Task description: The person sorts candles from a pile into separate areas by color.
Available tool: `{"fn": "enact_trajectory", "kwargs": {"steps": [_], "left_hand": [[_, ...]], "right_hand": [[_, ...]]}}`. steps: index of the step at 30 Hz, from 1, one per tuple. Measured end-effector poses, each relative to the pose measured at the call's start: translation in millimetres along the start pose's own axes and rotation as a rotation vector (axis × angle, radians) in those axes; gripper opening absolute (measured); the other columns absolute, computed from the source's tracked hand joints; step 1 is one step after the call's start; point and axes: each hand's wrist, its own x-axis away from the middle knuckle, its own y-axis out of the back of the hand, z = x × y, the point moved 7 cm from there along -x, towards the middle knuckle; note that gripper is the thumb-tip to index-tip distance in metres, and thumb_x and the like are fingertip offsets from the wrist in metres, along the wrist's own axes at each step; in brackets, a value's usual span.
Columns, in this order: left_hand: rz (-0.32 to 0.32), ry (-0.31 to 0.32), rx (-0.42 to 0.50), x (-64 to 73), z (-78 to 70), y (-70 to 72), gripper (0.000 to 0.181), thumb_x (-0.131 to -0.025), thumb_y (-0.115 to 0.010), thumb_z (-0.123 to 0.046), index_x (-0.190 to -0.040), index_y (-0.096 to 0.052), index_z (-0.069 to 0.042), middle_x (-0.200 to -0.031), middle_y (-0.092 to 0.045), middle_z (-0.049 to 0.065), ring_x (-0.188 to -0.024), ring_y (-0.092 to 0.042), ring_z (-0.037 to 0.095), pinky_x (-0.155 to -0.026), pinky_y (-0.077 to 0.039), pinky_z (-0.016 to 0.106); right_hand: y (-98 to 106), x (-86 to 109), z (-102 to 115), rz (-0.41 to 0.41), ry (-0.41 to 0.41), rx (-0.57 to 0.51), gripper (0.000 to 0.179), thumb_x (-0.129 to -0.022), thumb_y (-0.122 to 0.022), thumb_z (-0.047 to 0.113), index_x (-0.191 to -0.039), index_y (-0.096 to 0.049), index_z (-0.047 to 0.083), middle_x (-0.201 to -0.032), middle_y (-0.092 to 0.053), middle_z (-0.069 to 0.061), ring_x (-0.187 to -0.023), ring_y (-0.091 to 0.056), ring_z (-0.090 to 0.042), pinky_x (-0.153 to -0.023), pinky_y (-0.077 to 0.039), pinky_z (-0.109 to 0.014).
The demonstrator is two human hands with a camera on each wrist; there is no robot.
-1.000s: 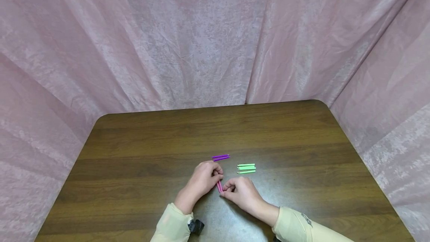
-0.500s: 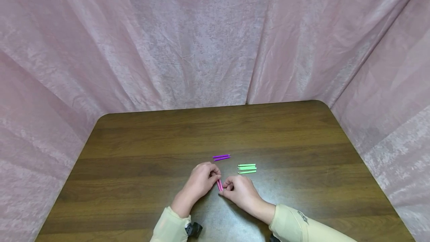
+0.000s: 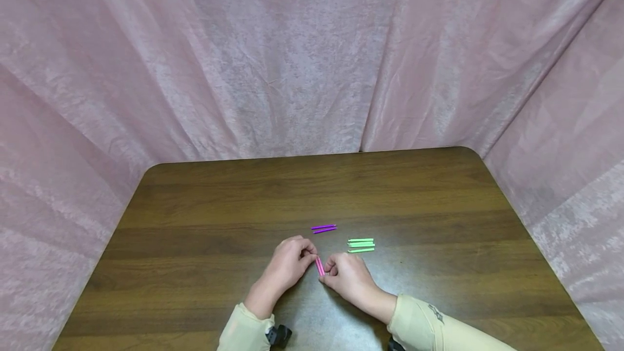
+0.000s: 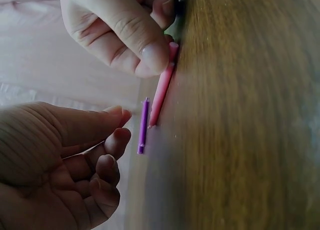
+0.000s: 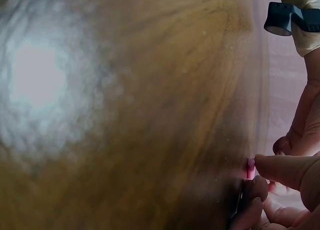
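Observation:
Two pink candles [image 3: 319,266], thin and side by side, lie on the table between both hands. My right hand [image 3: 352,279] pinches them at their near end with thumb and finger; in the right wrist view a pink candle end [image 5: 250,168] shows at its fingertips. Beside the far end is my left hand [image 3: 288,260], fingers loosely bent. In the left wrist view that hand's fingertips stand apart from the pink candle [image 4: 162,89], and nothing shows between them. Two purple candles [image 3: 324,228] lie beyond the left hand. Several green candles [image 3: 361,245] lie beyond the right hand.
The brown wooden table [image 3: 195,205] has rounded far corners. Pink velvety curtains [image 3: 302,58] hang behind it and at both sides. A black wrist camera [image 3: 279,336] sits at the left sleeve. Light glares off the tabletop in the right wrist view.
My left hand has drawn slightly back from the far end of the pink candles, baring more of them. The right hand stays at their near end. Purple and green candles lie as before.

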Motion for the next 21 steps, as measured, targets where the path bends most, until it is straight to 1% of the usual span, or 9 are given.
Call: {"fn": "enact_trajectory", "kwargs": {"steps": [7, 15, 21], "left_hand": [[-0.013, 0.007, 0.008, 3.0, 3.9, 3.0, 0.010, -0.082, -0.076, -0.008, -0.077, -0.069, -0.014, -0.072, -0.055, -0.010, -0.070, -0.056, 0.012, -0.068, -0.045, 0.029], [-0.004, 0.029, 0.008, 6.0, 9.8, 5.1, 0.009, -0.082, -0.076, -0.010, -0.078, -0.069, -0.015, -0.073, -0.054, -0.011, -0.070, -0.053, 0.008, -0.067, -0.044, 0.028], [-0.025, 0.017, 0.009, 10.2, 11.5, 9.1, 0.010, -0.080, -0.077, -0.008, -0.077, -0.069, -0.014, -0.072, -0.055, -0.009, -0.069, -0.054, 0.010, -0.067, -0.045, 0.029]], "right_hand": [[-0.5, -0.6, 0.2, 0.008, -0.002, 0.017, 0.015, -0.070, -0.080, 0.010, -0.070, -0.065, 0.013, -0.060, -0.059, 0.010, -0.056, -0.050, -0.003, -0.054, -0.041, -0.024], [0.3, -0.4, 3.3, 0.011, 0.012, 0.034, 0.015, -0.069, -0.078, 0.008, -0.067, -0.065, 0.014, -0.057, -0.057, 0.012, -0.054, -0.048, -0.003, -0.054, -0.039, -0.024], [-0.4, -0.4, 2.6, 0.019, 0.016, 0.030, 0.016, -0.068, -0.079, 0.008, -0.066, -0.064, 0.015, -0.057, -0.056, 0.012, -0.054, -0.047, -0.002, -0.053, -0.038, -0.024]]}}
